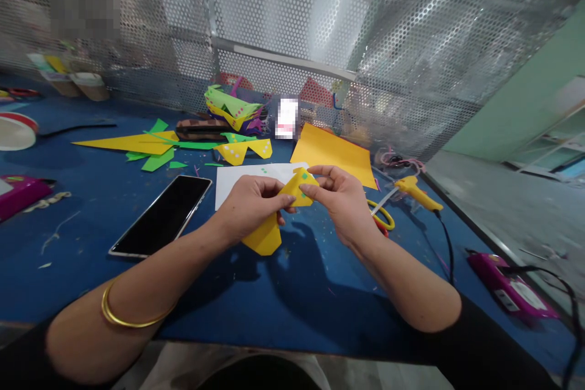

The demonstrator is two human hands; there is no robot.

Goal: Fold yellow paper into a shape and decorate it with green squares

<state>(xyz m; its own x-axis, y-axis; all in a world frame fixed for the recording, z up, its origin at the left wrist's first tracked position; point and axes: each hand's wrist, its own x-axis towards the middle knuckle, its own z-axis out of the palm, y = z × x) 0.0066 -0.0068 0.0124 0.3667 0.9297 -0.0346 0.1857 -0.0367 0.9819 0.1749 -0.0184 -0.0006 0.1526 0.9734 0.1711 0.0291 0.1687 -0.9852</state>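
Counts of items on the blue counter (311, 292). Two hands: left hand (249, 204) and right hand (342, 198), together holding one folded yellow paper piece (274, 219). One smartphone (162, 216). One white sheet (237, 180). One flat yellow sheet (333, 152). One long yellow paper triangle (132, 143). One yellow glue gun (415, 191). One pair of yellow-handled scissors (382, 216). Two magenta devices: one at right (507, 286), one at far left (21, 192). One gold bangle (128, 314). Green paper scraps (158, 161): several, number unclear.

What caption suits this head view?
Both hands pinch a folded yellow paper piece above a blue table.
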